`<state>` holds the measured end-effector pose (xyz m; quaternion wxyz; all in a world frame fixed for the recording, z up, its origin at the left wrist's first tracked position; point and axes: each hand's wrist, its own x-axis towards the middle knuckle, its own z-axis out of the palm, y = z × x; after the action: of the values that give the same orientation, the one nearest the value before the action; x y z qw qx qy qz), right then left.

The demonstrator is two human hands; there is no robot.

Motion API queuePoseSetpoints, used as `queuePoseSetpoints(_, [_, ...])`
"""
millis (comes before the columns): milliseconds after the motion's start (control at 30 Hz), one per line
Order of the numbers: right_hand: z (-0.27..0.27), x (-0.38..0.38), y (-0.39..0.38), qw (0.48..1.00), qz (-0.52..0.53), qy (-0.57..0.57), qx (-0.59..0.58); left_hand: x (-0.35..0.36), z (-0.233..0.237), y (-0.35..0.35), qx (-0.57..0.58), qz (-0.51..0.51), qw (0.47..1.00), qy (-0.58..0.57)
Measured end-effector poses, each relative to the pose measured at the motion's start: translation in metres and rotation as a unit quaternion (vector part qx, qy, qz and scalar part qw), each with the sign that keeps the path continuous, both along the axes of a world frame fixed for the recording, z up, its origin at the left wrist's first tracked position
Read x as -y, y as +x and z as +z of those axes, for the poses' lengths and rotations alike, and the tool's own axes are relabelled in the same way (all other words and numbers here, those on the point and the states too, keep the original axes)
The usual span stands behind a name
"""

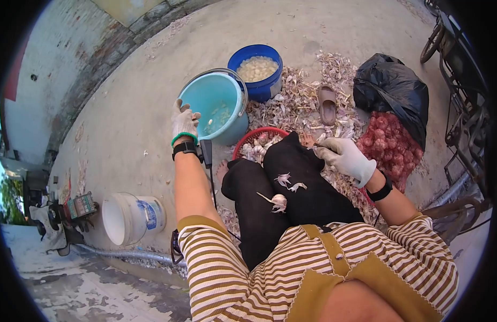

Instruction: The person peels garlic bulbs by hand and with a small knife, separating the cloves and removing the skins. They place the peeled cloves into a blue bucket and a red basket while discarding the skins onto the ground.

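Smooth plastic light-blue bucket [204, 99], rough matt concrete floor [141, 91], papery garlic skins [301, 102], glossy black plastic bag [390, 86].

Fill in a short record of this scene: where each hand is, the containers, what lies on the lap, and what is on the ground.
left hand: gloved, at the rim of the light blue bucket
right hand: gloved, fingers curled, beside the knee, near the red basket
dark blue bucket: holds peeled cloves, stands behind the light blue one
lap: one garlic bulb, loose bits of skin
ground: garlic skins, sandal, black bag, red mesh sack of garlic, white bucket on its side
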<state>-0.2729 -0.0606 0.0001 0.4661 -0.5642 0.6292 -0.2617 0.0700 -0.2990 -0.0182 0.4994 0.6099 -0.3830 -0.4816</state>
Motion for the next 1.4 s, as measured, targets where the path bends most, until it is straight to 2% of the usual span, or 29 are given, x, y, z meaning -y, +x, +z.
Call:
queuePoseSetpoints(100, [-0.006, 0.003, -0.001, 0.999, -0.008, -0.026, 0.021, 0.006, 0.000, 0.009, -0.037, 0.001, 0.999, -0.017])
queuePoseSetpoints(167, [0.003, 0.006, 0.004, 0.993, -0.042, 0.046, 0.099, 0.002, 0.001, 0.013, -0.218, -0.008, 0.975, -0.043])
queuePoseSetpoints(200, [0.005, 0.008, 0.008, 0.993, -0.042, 0.049, 0.099, -0.009, 0.004, 0.009, -0.218, -0.007, 0.975, -0.040])
queuePoseSetpoints(267, [0.009, 0.013, 0.020, 0.985, -0.043, 0.046, 0.158, -0.051, 0.019, -0.014, -0.356, -0.089, 0.928, -0.067])
queuePoseSetpoints(333, [0.002, 0.016, 0.037, 0.968, -0.026, 0.010, 0.250, -0.089, 0.029, -0.040, -0.377, -0.082, 0.921, -0.052])
queuePoseSetpoints(400, [0.032, 0.018, 0.052, 0.990, 0.035, -0.073, 0.116, -0.121, 0.027, -0.061, -0.405, -0.102, 0.908, -0.016])
queuePoseSetpoints(467, [0.030, 0.025, 0.065, 0.982, 0.071, -0.150, 0.095, -0.149, 0.030, -0.082, -0.416, -0.114, 0.902, 0.019])
queuePoseSetpoints(533, [0.024, 0.031, 0.075, 0.953, 0.102, -0.283, -0.048, -0.168, 0.036, -0.098, -0.400, -0.108, 0.910, 0.034])
queuePoseSetpoints(700, [0.008, 0.039, 0.079, 0.955, 0.095, -0.217, -0.180, -0.188, 0.020, -0.116, -0.394, -0.098, 0.914, 0.023])
queuePoseSetpoints(800, [-0.003, 0.033, 0.076, 0.947, 0.073, -0.283, -0.133, -0.200, 0.035, -0.125, -0.447, -0.118, 0.886, 0.011])
queuePoseSetpoints(867, [-0.012, 0.034, 0.072, 0.944, 0.072, -0.299, -0.122, -0.203, 0.034, -0.127, -0.450, -0.100, 0.887, 0.011])
queuePoseSetpoints(933, [-0.011, 0.035, 0.070, 0.940, 0.071, -0.316, -0.109, -0.207, 0.039, -0.127, -0.481, -0.144, 0.865, 0.014])
queuePoseSetpoints(967, [-0.009, 0.037, 0.068, 0.963, 0.048, -0.265, -0.029, -0.209, 0.040, -0.127, -0.481, -0.145, 0.865, 0.014])
queuePoseSetpoints(1000, [-0.003, 0.037, 0.065, 0.976, 0.024, -0.212, 0.051, -0.210, 0.040, -0.128, -0.422, -0.153, 0.894, -0.005])
queuePoseSetpoints(1033, [0.019, 0.033, 0.061, 0.959, -0.004, 0.026, 0.281, -0.213, 0.040, -0.127, -0.361, -0.159, 0.919, -0.024])
queuePoseSetpoints(1067, [0.027, 0.029, 0.052, 0.925, 0.020, 0.084, 0.370, -0.216, 0.041, -0.123, -0.360, -0.159, 0.919, -0.022])
queuePoseSetpoints(1133, [0.021, 0.025, 0.046, 0.869, 0.056, 0.125, 0.476, -0.221, 0.049, -0.116, -0.111, -0.219, 0.968, -0.058])
queuePoseSetpoints(1167, [0.020, 0.020, 0.045, 0.870, 0.054, 0.124, 0.475, -0.229, 0.053, -0.118, -0.059, -0.200, 0.976, -0.061])
queuePoseSetpoints(1200, [0.026, 0.012, 0.047, 0.857, 0.068, 0.149, 0.489, -0.233, 0.052, -0.118, -0.059, -0.201, 0.976, -0.058])
queuePoseSetpoints(1267, [0.026, 0.006, 0.047, 0.842, 0.082, 0.176, 0.503, -0.238, 0.050, -0.114, -0.054, -0.271, 0.960, -0.044])
queuePoseSetpoints(1333, [0.017, 0.002, 0.046, 0.811, 0.137, 0.216, 0.527, -0.238, 0.049, -0.110, -0.081, -0.278, 0.957, -0.013])
queuePoseSetpoints(1400, [0.010, -0.005, 0.052, 0.807, 0.127, 0.209, 0.538, -0.241, 0.038, -0.107, -0.103, -0.300, 0.948, -0.022])
